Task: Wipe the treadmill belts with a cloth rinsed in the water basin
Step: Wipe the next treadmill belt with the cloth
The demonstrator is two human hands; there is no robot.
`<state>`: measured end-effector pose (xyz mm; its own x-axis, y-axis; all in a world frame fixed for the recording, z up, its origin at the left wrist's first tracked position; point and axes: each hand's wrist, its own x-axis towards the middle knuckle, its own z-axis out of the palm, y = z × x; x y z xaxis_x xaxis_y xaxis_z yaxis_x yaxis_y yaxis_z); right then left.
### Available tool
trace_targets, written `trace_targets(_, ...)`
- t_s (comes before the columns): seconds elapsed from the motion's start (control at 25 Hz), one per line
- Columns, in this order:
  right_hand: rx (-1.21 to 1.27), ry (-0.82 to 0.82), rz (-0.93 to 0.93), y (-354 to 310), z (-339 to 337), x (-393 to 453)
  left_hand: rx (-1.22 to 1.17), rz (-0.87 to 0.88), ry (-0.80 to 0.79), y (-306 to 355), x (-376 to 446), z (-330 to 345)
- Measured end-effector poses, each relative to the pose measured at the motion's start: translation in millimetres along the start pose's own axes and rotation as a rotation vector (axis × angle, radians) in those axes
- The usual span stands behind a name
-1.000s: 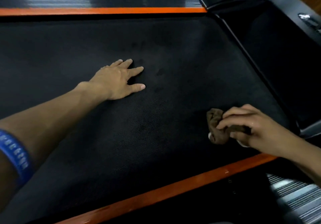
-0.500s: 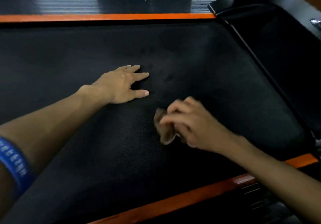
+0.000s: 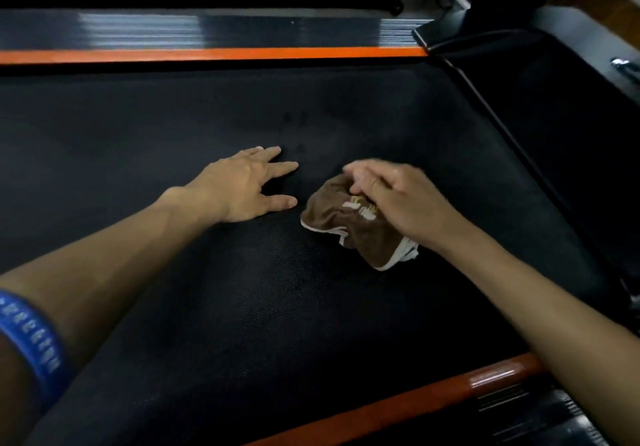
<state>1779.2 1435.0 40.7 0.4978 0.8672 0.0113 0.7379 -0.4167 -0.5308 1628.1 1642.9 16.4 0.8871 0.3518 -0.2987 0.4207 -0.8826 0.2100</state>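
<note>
The black belt (image 3: pixel 242 307) fills your view, an orange rail (image 3: pixel 207 54) along its far edge. Your left hand (image 3: pixel 242 186) lies flat on it, fingers straight, holding nothing. Your right hand (image 3: pixel 391 199) presses the brown cloth (image 3: pixel 332 217) onto mid-belt, just right of the left; its fingers are blurred, so the grip is unclear.
</note>
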Motion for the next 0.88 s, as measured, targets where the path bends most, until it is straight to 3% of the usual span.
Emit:
trace_targets(0.08, -0.081, 0.069, 0.146, 3.7, -3.1, 3.3, -0.013, -0.002, 0.005, -0.1, 0.2, 0.3)
trace_targets(0.16, -0.123, -0.022, 0.23, 1.3, 1.6, 4.1, -0.012, -0.001, 0.003, 0.3, 1.3, 0.9)
trace_targets(0.24, -0.006, -0.075, 0.233, -7.4, 7.2, 5.7, -0.017, -0.004, -0.004, -0.1, 2.2, 1.0)
trace_targets(0.44, 0.574, 0.028, 0.347, -17.4, -16.0, 23.2, -0.026, 0.006, 0.003, -1.1, 2.3, 0.6)
trace_targets(0.6, 1.013, 0.221, 0.192, -22.1, -38.3, 30.1, -0.022, 0.001, -0.008, 0.1, 2.9, -1.4)
trace_targets(0.72, 1.292, 0.147, 0.298, -20.7, -34.1, 17.9, -0.033, -0.009, -0.01, 1.4, 1.4, -1.8)
trace_targets(0.8, 1.043, 0.133, 0.523, -12.2, -16.5, 3.7, -0.029, -0.012, -0.006, 1.1, 1.7, -0.7)
trace_targets(0.84, 0.704, 0.152, 0.548, -4.2, -7.7, -6.5, -0.024, -0.01, -0.007, 1.2, 2.1, -0.2)
trace_targets(0.88, 0.31, 0.185, 0.458, 3.3, -0.2, -18.1, -0.021, -0.009, -0.009, 1.7, 2.5, 0.3)
